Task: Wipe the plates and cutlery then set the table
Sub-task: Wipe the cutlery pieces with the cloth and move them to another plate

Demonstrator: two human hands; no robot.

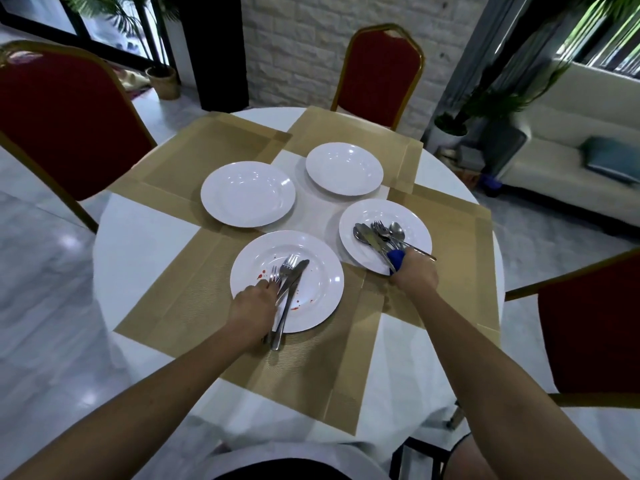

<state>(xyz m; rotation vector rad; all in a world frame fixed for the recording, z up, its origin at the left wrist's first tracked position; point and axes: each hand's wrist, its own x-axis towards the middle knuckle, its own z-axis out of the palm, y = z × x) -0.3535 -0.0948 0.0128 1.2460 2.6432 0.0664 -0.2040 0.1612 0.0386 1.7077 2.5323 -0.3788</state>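
A round white table (138, 237) is seen in the middle of the frame. Four tan placemats (207, 306) are laid flat on it in a cross: at the upper left, the top, the right and the bottom. A bare white square is left in the middle. Four white plates (248, 194) are set on the mats' inner ends, and the top one reaches over the bare square.

Both arms stretch forward, left hand (254, 306) and right hand (414, 273) each curled in a grip (knuckles up).

Red chairs (381, 71) and cream sofa (561, 174) stand on seemingly marble floor (45, 271)
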